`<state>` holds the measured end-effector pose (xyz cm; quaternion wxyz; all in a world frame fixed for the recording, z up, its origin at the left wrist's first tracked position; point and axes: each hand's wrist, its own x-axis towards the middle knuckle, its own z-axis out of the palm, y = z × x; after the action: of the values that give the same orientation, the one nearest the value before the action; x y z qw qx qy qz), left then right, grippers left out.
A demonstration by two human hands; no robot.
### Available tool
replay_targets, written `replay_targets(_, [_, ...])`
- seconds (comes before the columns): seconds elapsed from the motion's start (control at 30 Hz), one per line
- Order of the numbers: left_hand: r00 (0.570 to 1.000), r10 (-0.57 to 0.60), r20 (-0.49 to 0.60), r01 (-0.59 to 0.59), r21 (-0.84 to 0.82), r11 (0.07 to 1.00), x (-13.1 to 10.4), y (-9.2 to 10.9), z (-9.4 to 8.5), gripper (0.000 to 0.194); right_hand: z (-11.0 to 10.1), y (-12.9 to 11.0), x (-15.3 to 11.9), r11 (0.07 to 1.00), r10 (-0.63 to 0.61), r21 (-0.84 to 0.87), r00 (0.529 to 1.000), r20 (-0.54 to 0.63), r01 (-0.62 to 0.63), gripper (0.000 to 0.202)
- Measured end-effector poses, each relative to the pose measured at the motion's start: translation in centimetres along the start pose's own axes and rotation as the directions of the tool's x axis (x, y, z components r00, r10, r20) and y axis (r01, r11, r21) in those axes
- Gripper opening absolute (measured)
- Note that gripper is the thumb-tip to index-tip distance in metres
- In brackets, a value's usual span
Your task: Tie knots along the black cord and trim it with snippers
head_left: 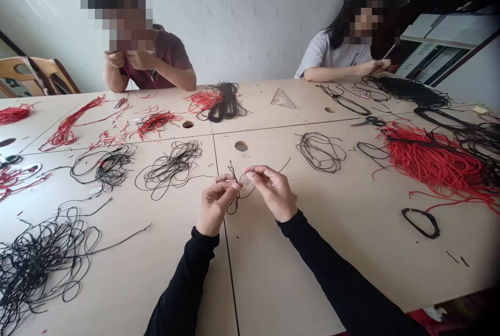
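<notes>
My left hand (219, 200) pinches a thin black cord (236, 204) between thumb and fingertips; a short end sticks up above the fingers and a small loop hangs below. Close on its right, my right hand (273, 190) has thumb and forefinger brought together at a strand of cord, with a loose tail running out behind it. How the strands cross between the hands is too fine to make out. Both hands are just above the pale table (265, 273), near the seam between its panels.
Black cord bundles (175, 164) lie left, with a big tangle (35, 258) nearer. A black coil (320, 152), red cords (437, 159), scissors (367, 121) and a black ring (421, 223) are right. A clear set square (284, 99) lies farther back. Two people sit opposite, handling cords.
</notes>
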<state>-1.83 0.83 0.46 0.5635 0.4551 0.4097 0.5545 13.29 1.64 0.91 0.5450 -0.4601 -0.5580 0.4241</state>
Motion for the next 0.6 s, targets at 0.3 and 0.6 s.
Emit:
replay_targets(0.3, [0.998, -0.012, 0.06, 0.008, 0.077, 0.997, -0.05, -0.25, 0.15, 0.018, 0.83, 0.15, -0.07, 0.955, 0.146, 0.238, 0.979, 0.144, -0.177, 0.02])
replay_targets(0.6, [0.997, 0.054, -0.061, -0.044, 0.155, 0.987, 0.17, -0.36, -0.14, 0.02, 0.4, 0.25, 0.27, 0.862, 0.312, 0.334, 0.919, 0.241, -0.38, 0.04])
